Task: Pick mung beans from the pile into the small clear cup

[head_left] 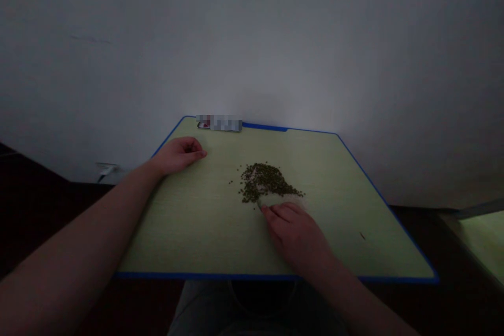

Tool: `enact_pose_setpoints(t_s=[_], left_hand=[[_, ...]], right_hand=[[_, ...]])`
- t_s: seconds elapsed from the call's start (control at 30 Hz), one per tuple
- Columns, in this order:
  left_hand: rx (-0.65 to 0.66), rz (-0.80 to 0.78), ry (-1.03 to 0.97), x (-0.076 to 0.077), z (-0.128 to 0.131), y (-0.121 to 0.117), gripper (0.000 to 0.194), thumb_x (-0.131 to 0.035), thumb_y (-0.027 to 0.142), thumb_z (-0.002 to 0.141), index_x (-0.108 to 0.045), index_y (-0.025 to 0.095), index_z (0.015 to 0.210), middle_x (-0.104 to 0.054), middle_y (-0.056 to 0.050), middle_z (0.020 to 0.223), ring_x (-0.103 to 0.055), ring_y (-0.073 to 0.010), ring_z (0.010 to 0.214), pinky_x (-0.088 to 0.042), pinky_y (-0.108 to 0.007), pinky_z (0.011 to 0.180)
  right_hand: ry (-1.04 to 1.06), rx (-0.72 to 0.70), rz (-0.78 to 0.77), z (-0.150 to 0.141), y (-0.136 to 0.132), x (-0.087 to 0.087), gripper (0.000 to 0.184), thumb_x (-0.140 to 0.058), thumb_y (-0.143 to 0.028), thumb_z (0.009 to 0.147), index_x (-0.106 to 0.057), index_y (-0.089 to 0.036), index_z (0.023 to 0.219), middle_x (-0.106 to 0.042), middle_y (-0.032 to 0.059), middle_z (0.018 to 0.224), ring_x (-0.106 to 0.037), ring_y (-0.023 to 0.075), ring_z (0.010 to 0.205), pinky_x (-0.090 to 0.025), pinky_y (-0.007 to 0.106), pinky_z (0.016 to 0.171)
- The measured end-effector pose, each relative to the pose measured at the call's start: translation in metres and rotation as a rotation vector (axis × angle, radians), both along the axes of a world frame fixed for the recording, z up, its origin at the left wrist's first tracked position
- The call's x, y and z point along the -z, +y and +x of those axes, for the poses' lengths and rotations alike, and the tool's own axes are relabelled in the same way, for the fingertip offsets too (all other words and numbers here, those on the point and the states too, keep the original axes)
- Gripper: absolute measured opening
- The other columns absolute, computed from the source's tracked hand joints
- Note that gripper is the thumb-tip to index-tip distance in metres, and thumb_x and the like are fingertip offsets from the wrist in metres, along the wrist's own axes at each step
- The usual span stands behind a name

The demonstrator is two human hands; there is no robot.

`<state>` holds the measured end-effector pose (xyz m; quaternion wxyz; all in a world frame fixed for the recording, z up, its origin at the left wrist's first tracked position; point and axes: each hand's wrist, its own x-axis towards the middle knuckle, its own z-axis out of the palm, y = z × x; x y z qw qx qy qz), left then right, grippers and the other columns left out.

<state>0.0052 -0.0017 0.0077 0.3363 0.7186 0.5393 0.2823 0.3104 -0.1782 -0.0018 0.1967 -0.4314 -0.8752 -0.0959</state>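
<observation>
A loose pile of small dark green beans (271,181), with paler specks among them, lies spread in the middle of the folding table (205,220). My right hand (297,233) is at the near edge of the pile, its fingers pinched together. A small pale greenish tip shows at those fingertips; its kind is too small and dim to tell. On the left part of the table rests my left hand (180,155), apart from the beans, with its fingers curled closed. What lies inside that curl is too dark to make out.
A flat, partly blurred case (220,125) sits at the table's back edge, by the wall (275,52). A thin dark sliver (363,235) lies at the right. A plug (106,170) is in the wall at left. My legs (200,307) are under the near edge.
</observation>
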Motion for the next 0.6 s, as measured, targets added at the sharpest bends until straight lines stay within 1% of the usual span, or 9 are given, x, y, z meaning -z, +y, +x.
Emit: enact_pose_setpoints(t_s=[0.13, 0.27, 0.4, 0.6], left_hand=[[0.001, -0.001, -0.002, 0.0014, -0.0012, 0.0010, 0.026, -0.065, 0.043, 0.067, -0.054, 0.019, 0.068, -0.050, 0.002, 0.060, -0.043, -0.0106, 0.054, -0.034, -0.024, 0.051], [0.001, 0.001, -0.024, 0.0034, -0.0018, 0.0027, 0.025, -0.066, 0.042, 0.067, -0.055, 0.019, 0.068, -0.049, 0.002, 0.060, -0.044, -0.0106, 0.055, -0.035, -0.024, 0.052], [0.002, -0.001, -0.027, 0.0016, -0.0006, 0.0017, 0.025, -0.065, 0.041, 0.066, -0.056, 0.019, 0.068, -0.050, 0.002, 0.060, -0.043, -0.0103, 0.055, -0.035, -0.024, 0.053], [0.012, 0.009, -0.005, 0.0023, -0.0022, 0.0022, 0.025, -0.065, 0.042, 0.068, -0.056, 0.019, 0.070, -0.050, 0.003, 0.060, -0.044, -0.0104, 0.054, -0.035, -0.024, 0.053]], right_hand=[[-0.012, -0.033, -0.016, -0.0041, -0.0022, -0.0013, 0.029, -0.056, -0.006, 0.085, -0.068, -0.007, 0.112, -0.072, 0.0117, 0.090, -0.061, 0.0211, 0.083, -0.054, 0.033, 0.078], [-0.003, -0.042, 0.003, -0.0006, -0.0021, -0.0029, 0.029, -0.052, -0.007, 0.088, -0.067, -0.009, 0.112, -0.072, 0.0106, 0.092, -0.061, 0.0207, 0.084, -0.054, 0.033, 0.081], [-0.033, -0.030, -0.001, 0.0008, 0.0012, -0.0026, 0.030, -0.053, -0.006, 0.087, -0.067, -0.009, 0.113, -0.072, 0.0102, 0.092, -0.061, 0.0209, 0.085, -0.054, 0.034, 0.082], [-0.074, -0.086, -0.042, -0.0030, -0.0029, -0.0028, 0.034, -0.054, -0.004, 0.086, -0.064, -0.009, 0.118, -0.071, 0.0100, 0.093, -0.060, 0.0204, 0.086, -0.052, 0.033, 0.084]])
